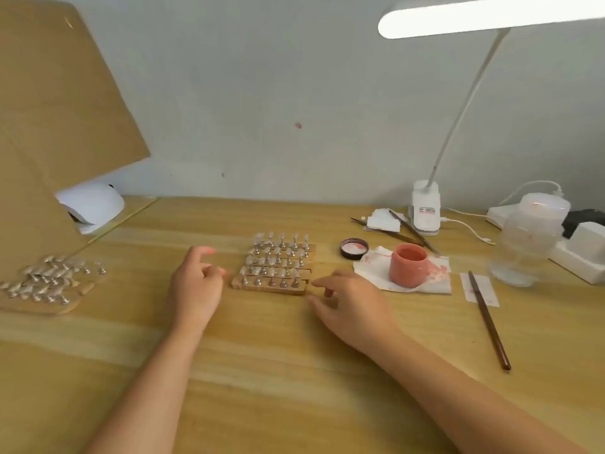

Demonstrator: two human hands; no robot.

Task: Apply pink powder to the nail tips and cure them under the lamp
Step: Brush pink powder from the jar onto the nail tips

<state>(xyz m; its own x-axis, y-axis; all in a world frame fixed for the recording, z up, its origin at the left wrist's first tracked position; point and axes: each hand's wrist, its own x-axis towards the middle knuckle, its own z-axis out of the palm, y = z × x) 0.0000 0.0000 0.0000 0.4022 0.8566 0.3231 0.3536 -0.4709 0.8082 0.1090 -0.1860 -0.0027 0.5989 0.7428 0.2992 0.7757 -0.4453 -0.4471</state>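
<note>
the wooden strips of nail tips (274,267) sit mid-table (262,371), between the left hand (196,283) and right hand (350,303). right of them the powder jar (409,264) stands on a tissue (438,273), its lid (354,248) just left. a brush (489,321) lies further right. the curing lamp (90,206) sits back left, with more nail tips (49,280) before it.

Salmon-pink jar (408,264) on a white tissue (373,268) smeared pink, silver stands (278,257) with clear nail tips on tan wooden strips (269,287), pale streaky wood-grain table (262,371), white curing lamp (90,206), dark brown brush (489,321).
</note>
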